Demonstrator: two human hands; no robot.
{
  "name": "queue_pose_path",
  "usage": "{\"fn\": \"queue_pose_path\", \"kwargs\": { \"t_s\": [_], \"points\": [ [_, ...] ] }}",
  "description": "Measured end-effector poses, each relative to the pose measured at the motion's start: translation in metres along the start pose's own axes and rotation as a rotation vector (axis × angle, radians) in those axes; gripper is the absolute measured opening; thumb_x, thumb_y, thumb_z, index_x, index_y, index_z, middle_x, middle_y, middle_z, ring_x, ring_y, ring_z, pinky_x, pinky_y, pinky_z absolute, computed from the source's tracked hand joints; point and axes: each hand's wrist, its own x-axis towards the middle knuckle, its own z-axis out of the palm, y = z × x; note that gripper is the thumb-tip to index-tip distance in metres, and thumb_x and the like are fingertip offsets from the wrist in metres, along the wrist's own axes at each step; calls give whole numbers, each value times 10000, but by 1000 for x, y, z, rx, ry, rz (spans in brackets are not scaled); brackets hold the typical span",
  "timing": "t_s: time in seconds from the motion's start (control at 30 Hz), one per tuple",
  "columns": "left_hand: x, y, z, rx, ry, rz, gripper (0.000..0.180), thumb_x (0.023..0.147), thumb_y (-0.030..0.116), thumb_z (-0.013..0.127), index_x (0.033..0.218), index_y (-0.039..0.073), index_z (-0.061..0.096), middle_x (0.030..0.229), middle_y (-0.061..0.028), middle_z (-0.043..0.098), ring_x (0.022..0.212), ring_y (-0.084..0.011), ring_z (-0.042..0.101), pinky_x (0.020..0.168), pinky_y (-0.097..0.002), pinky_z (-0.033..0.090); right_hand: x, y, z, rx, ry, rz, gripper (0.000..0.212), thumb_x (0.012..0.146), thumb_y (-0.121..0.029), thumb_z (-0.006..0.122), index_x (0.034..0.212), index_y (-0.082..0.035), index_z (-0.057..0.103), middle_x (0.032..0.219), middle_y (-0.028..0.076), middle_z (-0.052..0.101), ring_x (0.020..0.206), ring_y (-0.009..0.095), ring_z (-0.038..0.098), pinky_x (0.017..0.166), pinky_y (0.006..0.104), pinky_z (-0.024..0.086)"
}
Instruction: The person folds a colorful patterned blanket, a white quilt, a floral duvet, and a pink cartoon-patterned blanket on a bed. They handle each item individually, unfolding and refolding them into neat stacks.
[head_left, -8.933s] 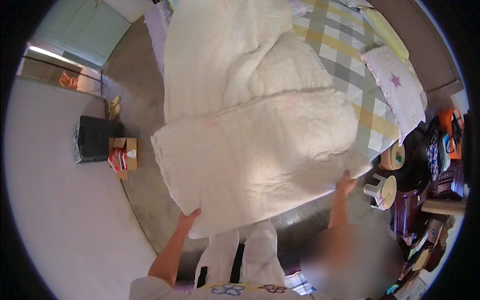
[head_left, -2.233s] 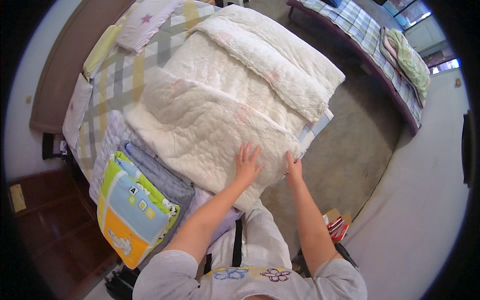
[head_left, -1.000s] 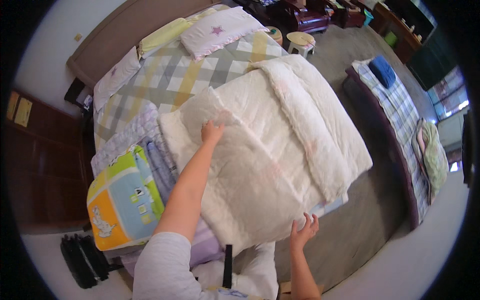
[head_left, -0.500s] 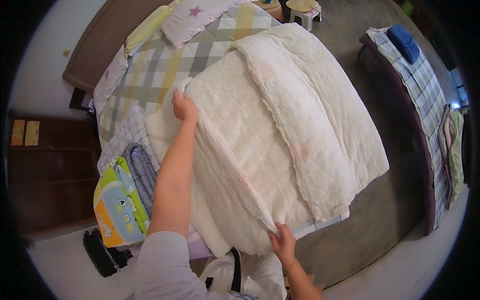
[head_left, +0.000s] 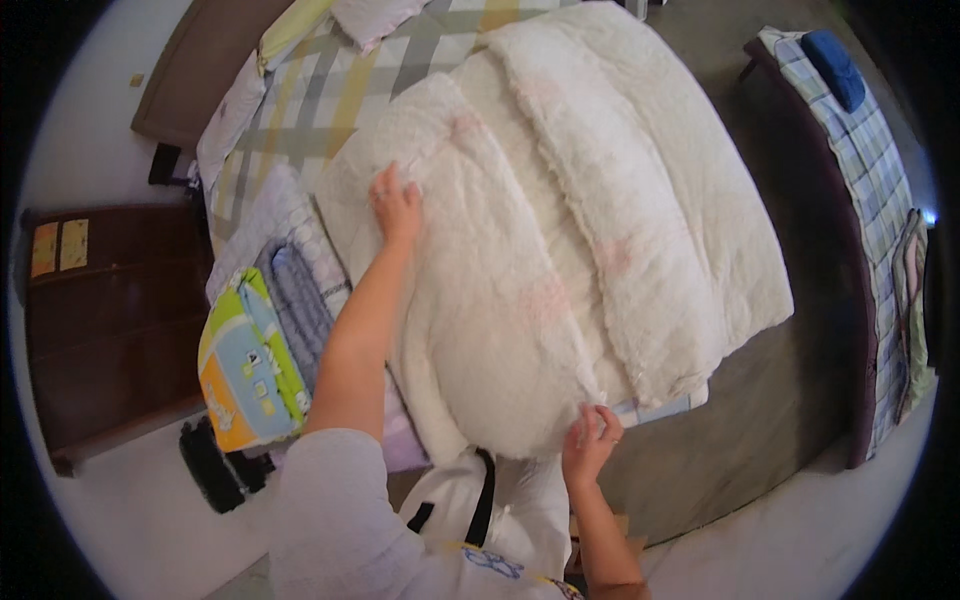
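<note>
A thick cream quilt (head_left: 490,350) with faint pink patches lies on the bed, its near side folded over toward the middle. My left hand (head_left: 397,205) rests on the folded layer near its left end, fingers spread and holding nothing. At the near right corner of that fold is my right hand (head_left: 590,445), its fingers loosely apart and touching or just beside the edge. Another folded band (head_left: 620,230) of the quilt runs along its far side, with a strip of the cream surface between the two folds.
Left of the quilt lie a grey folded quilted item (head_left: 295,300) and a bright green, blue and orange folded cloth (head_left: 245,370). A checked sheet (head_left: 400,80) covers the bed. A bench (head_left: 850,170) with a plaid cover and a blue bundle (head_left: 832,70) stands at right. A dark wooden cabinet (head_left: 115,320) is at left.
The quilt's near edge has been laid over farther toward the middle. Both hands have let go of the edge and opened; my right hand has moved slightly up and right.
</note>
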Motion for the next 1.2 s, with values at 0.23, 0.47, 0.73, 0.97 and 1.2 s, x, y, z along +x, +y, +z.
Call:
{"fn": "queue_pose_path", "kwargs": {
  "t_s": [0.23, 0.47, 0.73, 0.97, 1.2],
  "points": [
    [-132, -223, -8, -190, -296, -954, 685, 828, 408, 548, 1337, 24, 297, 1298, -229, 398, 1176, -349, 401, 993, -419, 322, -102, -92, 96, 457, -669, -366, 489, 644, -98, 660, 1110, -65, 517, 1138, 155, 476, 1085, 349, 443, 923, 433, 366],
    [-144, -288, 61, -1197, -601, -1017, 851, 814, 587, 493, 1331, -56, 284, 1242, -197, 467, 1086, -307, 495, 909, -390, 416, -170, -131, 204, -6, -726, -267, 835, 586, -297, 760, 1298, -111, 365, 1284, 158, 344, 1189, 392, 317, 939, 548, 292],
    [-76, -253, 40, -1021, -243, -1185, 692, 698, 329, 725, 1194, -74, 460, 1129, -183, 553, 1021, -296, 534, 841, -375, 445, -160, -103, 264, -209, -638, -229, 539, 655, -140, 667, 1160, -156, 482, 1178, 100, 464, 991, 348, 505, 715, 452, 460],
    [16, -280, -68, -996, -122, -832, 502, 642, 128, 705, 1082, -49, 543, 1046, -169, 589, 888, -294, 585, 772, -385, 470, -161, -191, 113, 290, -649, -28, 466, 680, -96, 633, 1124, -129, 494, 1006, 111, 557, 826, 323, 582, 688, 400, 478],
    [123, -229, -232, -1479, -280, -723, 412, 703, 109, 651, 1088, 8, 541, 970, -121, 600, 830, -260, 597, 701, -389, 495, -82, -274, -117, 136, -291, -140, 461, 656, -35, 607, 1108, -113, 557, 878, 116, 589, 779, 305, 588, 676, 353, 485]
  ]
}}
